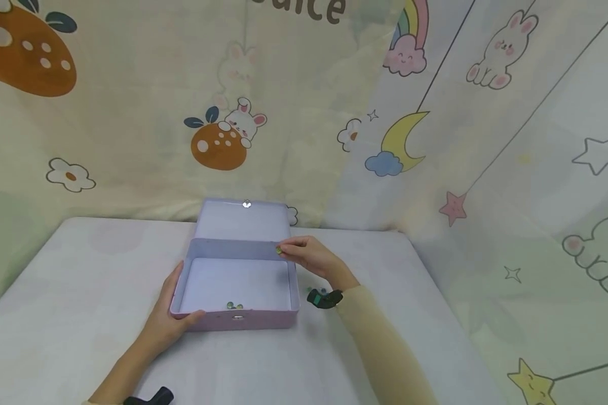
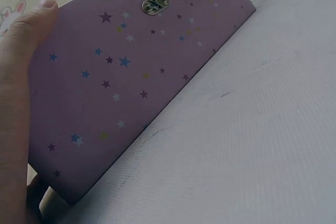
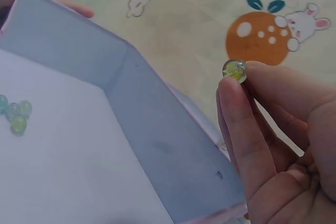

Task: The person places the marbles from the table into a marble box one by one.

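Open lilac star-print box (image 1: 235,284) on table — marble (image 3: 234,70) pinched above its rim.

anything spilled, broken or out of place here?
Nothing stands out. The pink box sits flat on the table with its lid open, the left hand holding its front corner. The right hand pinches a marble over the rim; a few marbles lie inside, others beside the box.

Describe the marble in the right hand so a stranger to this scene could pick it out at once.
Find the open lilac box on the white table, which the left hand grips at its front corner. At its back right corner, the right hand pinches a clear glass marble with a yellow-green core between its fingertips. Unlike the marbles in the box, it is held up in the air.
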A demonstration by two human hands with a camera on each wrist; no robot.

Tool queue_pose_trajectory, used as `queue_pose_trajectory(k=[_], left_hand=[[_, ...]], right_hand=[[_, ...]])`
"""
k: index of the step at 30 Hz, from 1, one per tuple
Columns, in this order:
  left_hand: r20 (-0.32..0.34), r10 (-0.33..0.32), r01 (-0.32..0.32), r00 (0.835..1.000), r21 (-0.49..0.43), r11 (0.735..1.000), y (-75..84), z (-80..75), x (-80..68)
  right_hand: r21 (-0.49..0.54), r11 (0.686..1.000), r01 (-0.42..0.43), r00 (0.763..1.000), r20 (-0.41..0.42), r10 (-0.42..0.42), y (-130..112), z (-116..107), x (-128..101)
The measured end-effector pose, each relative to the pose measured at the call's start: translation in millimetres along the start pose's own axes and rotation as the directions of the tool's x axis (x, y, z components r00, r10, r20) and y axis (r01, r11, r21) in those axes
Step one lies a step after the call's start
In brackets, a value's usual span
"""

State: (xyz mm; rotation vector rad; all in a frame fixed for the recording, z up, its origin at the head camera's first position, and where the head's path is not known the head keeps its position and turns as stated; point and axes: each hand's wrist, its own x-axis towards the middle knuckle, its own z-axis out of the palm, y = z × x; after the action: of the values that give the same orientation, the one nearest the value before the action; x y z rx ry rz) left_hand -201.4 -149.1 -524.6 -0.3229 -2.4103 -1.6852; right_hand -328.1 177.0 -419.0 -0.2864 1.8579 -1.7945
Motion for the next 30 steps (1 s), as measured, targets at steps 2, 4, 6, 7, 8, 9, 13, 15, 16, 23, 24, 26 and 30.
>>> queue_pose_trajectory(k=[2, 4, 6, 7, 8, 9, 13, 15, 16, 23, 24, 26, 30], left_hand=[[-0.002, 0.006, -0.006, 1.0, -0.001, 1.0, -1.5, 1.6, -0.2], [-0.004, 0.012, -0.012, 1.0, 0.0, 1.0, -3.0, 2.9, -0.3], [-0.002, 0.013, -0.013, 1.0, 0.006, 1.0, -3.3, 3.5, -0.6], [-0.001, 0.013, -0.013, 1.0, 0.007, 1.0, -3.4, 3.7, -0.7], [0.0, 0.007, -0.007, 1.0, 0.009, 1.0, -3.6, 3.8, -1.0], [0.0, 0.004, -0.004, 1.0, 0.013, 1.0, -3.6, 3.6, -1.3], [-0.002, -0.008, 0.009, 1.0, 0.031, 0.999, -2.4, 2.2, -2.1], [-0.005, -0.008, 0.008, 1.0, 0.04, 0.999, -1.2, 1.2, -1.8], [-0.007, -0.006, 0.006, 1.0, 0.042, 0.999, -0.7, 0.6, -1.8], [-0.008, -0.013, 0.014, 1.0, 0.046, 0.999, 1.8, -0.6, -2.8], [-0.008, -0.015, 0.015, 1.0, 0.044, 0.999, 2.2, -0.4, -2.8], [-0.006, -0.015, 0.016, 1.0, 0.046, 0.999, 3.4, 0.1, -2.5], [-0.007, -0.007, 0.007, 1.0, 0.042, 0.999, 6.1, 0.0, -2.7]], right_hand=[[-0.052, 0.999, -0.014, 1.0, 0.025, 0.015, -1, 4, 5], [-0.097, 0.995, -0.025, 0.999, 0.046, 0.03, -2, 7, 11], [-0.175, 0.984, -0.03, 0.997, 0.064, 0.042, -3, 10, 16], [-0.217, 0.976, -0.027, 0.996, 0.078, 0.045, -3, 11, 19], [-0.262, 0.965, -0.022, 0.994, 0.096, 0.049, -2, 12, 21], [-0.323, 0.946, -0.014, 0.992, 0.112, 0.053, -2, 14, 24], [-0.504, 0.863, 0.023, 0.98, 0.18, 0.079, 0, 27, 33], [-0.599, 0.8, 0.033, 0.978, 0.185, 0.098, 1, 34, 38], [-0.643, 0.765, 0.04, 0.977, 0.186, 0.105, 2, 37, 40], [-0.861, 0.495, 0.117, 0.974, 0.197, 0.113, 7, 54, 52], [-0.876, 0.465, 0.123, 0.974, 0.197, 0.114, 8, 55, 52], [-0.902, 0.412, 0.134, 0.973, 0.198, 0.118, 9, 58, 53], [-0.926, 0.344, 0.155, 0.968, 0.213, 0.136, 12, 61, 54]])
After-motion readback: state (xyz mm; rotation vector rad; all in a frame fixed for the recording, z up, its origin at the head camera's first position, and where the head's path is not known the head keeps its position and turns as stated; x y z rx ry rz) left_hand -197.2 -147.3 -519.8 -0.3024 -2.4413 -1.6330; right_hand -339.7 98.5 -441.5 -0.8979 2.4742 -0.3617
